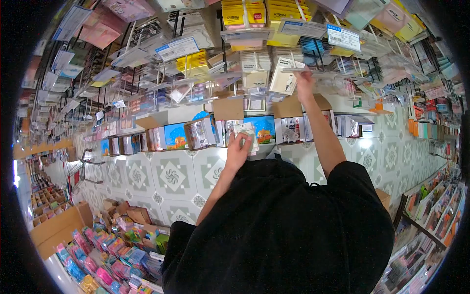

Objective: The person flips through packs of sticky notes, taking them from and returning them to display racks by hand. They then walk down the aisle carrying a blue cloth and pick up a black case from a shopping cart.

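My left hand (238,151) is closed on several small clear-wrapped paper packs (248,131), held low in front of my body above the open boxes. Higher up and to the right, my right hand (305,84) reaches to the rack, its fingers pinched at the edge of a cream notepad pack (283,80). That pack hangs tilted at the end of a hook, with dark print on its front. Beside it hangs a row of similar pale packs (256,78). Exactly how the right fingertips meet the hook end is too small to see.
Hooks with price tags (343,37) jut out from the rack, with yellow sticky-note packs (243,14) on top. Below, open cardboard boxes (199,134) and blue picture boxes (175,136) line the rack's foot. Colourful goods (105,257) fill the lower left; shelves (433,210) stand right.
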Available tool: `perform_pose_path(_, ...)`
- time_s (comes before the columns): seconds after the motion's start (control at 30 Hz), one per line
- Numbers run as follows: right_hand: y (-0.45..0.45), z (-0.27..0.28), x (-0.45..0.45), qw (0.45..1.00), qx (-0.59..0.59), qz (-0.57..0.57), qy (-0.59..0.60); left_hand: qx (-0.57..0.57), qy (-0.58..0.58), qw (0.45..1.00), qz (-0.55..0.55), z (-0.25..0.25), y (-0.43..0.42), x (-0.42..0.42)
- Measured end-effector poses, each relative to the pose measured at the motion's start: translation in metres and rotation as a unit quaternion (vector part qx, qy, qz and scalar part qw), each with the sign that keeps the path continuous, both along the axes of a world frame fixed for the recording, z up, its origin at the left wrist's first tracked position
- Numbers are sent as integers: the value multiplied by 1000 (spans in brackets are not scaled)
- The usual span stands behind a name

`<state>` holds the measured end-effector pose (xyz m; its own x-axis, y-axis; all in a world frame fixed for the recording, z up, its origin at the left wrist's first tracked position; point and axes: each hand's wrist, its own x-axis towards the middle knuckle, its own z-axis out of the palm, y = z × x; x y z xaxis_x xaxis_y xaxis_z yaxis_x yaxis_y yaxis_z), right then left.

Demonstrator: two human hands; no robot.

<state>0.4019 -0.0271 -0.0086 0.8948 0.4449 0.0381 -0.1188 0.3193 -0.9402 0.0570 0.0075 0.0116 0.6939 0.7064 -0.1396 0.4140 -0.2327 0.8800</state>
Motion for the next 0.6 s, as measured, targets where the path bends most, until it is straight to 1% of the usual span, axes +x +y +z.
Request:
perform_pose_path(0.03,4,2,0,1000,1,2,-1,1,-1,1000,2,-4,0,-1)
perform_pose_path(0.1,10,8,-3,993,-52,-59,-89,29,-25,999,-2,-6,-1,-3)
perform_pose_path(0.27,7,18,-18,993,-59,-75,-75,-1,5,1000,19,12,-1,-5)
perform_pose_path(0.33,-4,3,-31,992,-73,-72,-72,-16,10,999,27,20,-1,-7)
perform_pose_path(0.4,-20,-24,-57,960,-180,-160,-140,-8,-114,993,18,26,4,-7)
perform_pose_path(0.43,-39,-49,-68,968,-205,-64,-130,-16,-143,990,-3,31,7,-8)
perform_pose_path(0.47,-58,-66,-78,966,-228,32,-121,-16,-143,990,1,38,9,-7)
perform_pose_path(0.5,-66,-41,-104,972,-209,112,-6,-39,-163,986,8,47,10,-5)
perform_pose_path(0.53,-70,0,-135,958,-188,188,110,-64,-183,981,13,57,11,-2)
perform_pose_path(0.57,-74,18,-151,942,-178,247,139,-83,-190,978,-8,71,13,0)
perform_pose_path(0.6,-76,32,-162,923,-167,304,167,-84,-191,978,-8,74,14,3)
